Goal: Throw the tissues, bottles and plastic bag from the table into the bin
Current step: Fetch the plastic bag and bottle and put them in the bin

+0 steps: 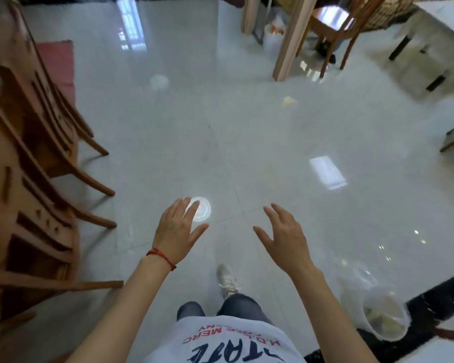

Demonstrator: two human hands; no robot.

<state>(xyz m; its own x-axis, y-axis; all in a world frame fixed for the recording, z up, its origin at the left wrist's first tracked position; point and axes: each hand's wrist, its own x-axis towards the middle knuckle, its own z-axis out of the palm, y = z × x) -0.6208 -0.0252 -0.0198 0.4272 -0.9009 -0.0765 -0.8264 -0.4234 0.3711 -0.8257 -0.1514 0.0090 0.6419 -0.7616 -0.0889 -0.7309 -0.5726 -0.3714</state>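
Between loads: both hands empty, walking across the floor (247, 132).

Left hand (177, 231) and right hand (286, 239) out ahead at waist height, fingers (192, 205) spread apart, nothing held in either. Red cord on left wrist. One shoe (227, 280) forward, mid-stride. Bin (385, 314) low at right, just beside the right leg, lined with a clear bag, pale scraps inside, too blurred to name. No tissues, bottles or plastic bag in view. Stacked wooden chairs (34, 163) along the left. White table (435, 35) far right at top, tabletop mostly out of frame, contents impossible to tell. Likely step: heading away from bin to fetch more. Next move probably: reach the table, find what remains, close fingers on one piece, carry back to bin.
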